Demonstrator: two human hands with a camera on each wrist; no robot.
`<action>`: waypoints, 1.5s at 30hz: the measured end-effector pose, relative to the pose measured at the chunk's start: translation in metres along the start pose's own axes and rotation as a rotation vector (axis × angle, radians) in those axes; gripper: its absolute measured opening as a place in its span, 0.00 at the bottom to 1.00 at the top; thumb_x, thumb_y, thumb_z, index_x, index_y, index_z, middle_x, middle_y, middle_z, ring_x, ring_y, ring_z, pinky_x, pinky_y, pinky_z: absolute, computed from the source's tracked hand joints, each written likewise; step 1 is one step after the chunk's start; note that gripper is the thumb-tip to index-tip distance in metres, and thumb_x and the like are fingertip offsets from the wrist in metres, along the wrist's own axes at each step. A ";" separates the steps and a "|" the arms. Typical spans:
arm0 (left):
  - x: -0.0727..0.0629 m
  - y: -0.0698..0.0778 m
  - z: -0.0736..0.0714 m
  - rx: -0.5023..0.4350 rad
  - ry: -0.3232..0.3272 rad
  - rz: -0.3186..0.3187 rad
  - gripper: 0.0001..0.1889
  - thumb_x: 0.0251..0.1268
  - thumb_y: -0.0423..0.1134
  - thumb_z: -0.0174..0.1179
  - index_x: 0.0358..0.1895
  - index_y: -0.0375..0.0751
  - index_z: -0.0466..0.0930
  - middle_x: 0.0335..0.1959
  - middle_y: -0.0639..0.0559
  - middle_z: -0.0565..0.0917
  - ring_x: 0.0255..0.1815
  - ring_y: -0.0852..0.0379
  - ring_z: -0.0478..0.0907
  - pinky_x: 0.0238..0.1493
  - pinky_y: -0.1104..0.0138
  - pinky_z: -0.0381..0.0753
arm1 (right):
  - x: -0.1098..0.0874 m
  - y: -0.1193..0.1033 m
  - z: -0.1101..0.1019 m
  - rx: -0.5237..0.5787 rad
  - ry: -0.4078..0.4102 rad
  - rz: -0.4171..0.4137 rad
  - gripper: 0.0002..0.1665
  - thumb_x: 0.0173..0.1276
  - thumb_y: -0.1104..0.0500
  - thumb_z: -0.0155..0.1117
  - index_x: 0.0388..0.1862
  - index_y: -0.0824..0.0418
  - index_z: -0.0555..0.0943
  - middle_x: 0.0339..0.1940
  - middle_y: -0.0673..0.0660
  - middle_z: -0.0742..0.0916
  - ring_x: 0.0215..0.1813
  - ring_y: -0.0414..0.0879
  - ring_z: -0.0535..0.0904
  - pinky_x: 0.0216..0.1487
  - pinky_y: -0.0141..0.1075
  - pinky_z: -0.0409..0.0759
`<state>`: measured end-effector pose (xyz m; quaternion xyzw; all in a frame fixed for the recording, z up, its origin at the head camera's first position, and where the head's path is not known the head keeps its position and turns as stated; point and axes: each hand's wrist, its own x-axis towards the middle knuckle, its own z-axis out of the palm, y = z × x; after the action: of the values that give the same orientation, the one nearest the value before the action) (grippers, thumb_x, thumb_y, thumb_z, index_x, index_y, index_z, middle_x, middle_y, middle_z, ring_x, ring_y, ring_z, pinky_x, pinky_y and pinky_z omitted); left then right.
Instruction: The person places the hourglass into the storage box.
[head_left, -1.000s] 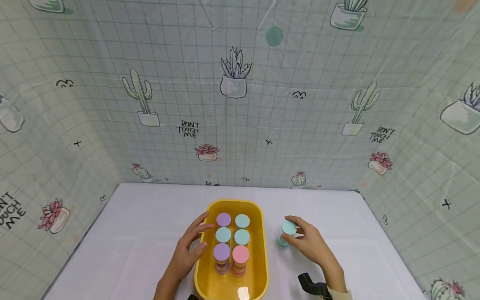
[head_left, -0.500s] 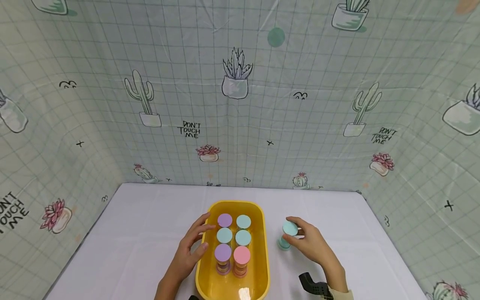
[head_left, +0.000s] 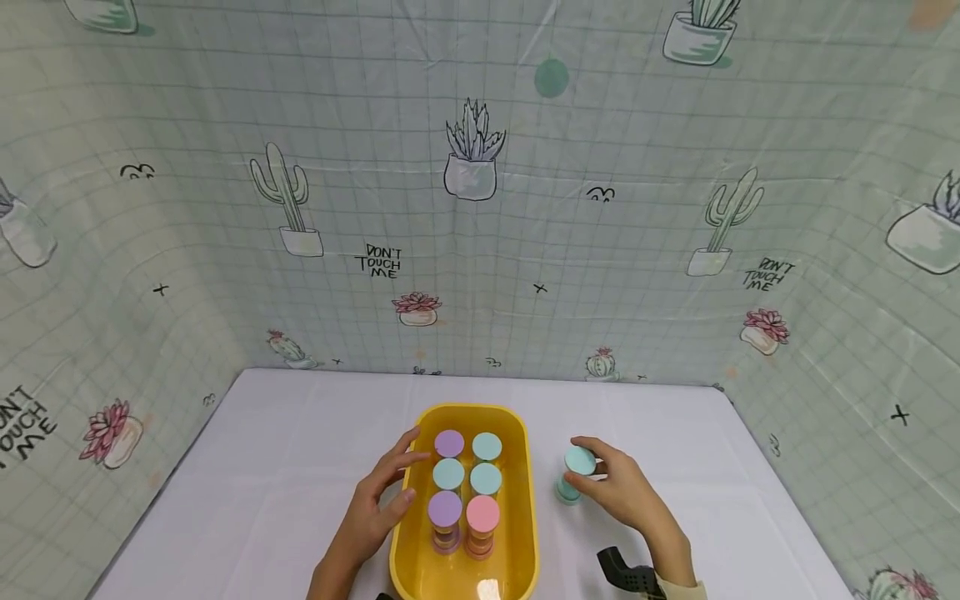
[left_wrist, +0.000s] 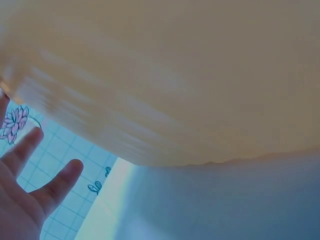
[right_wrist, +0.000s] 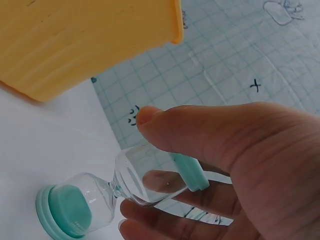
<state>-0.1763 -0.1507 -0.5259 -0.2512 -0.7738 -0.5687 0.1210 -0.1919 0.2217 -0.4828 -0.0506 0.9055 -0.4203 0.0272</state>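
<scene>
My right hand [head_left: 618, 487] holds a sand timer [right_wrist: 142, 175] by its upper end, thumb on one side and fingers on the other. Teal caps close both ends of its clear glass, and teal sand lies in the lower bulb. The timer stands on the white table to the right of a yellow basket [head_left: 534, 533]. At the basket's left rim is my left hand [head_left: 371, 504], its fingers spread and gripping nothing; in the left wrist view, fingers [left_wrist: 57, 187] show beside the basket wall.
Inside the basket several more sand timers stand in two columns, with purple caps [head_left: 446, 508], teal caps [head_left: 486, 478] and a pink cap [head_left: 483, 514]. A cactus-print cloth [head_left: 525, 233] rises behind and beside the white table [head_left: 285, 483].
</scene>
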 end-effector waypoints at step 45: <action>0.000 -0.002 0.001 0.018 -0.046 -0.055 0.21 0.74 0.33 0.51 0.66 0.52 0.76 0.82 0.51 0.62 0.78 0.51 0.64 0.59 0.47 0.77 | -0.007 -0.160 -0.031 -0.033 -0.242 -0.682 0.23 0.67 0.55 0.75 0.59 0.57 0.81 0.47 0.47 0.87 0.41 0.35 0.83 0.46 0.33 0.85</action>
<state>-0.1770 -0.1506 -0.5277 -0.2419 -0.7881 -0.5589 0.0899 -0.1767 0.1431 -0.3403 -0.3997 0.8334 -0.3815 -0.0083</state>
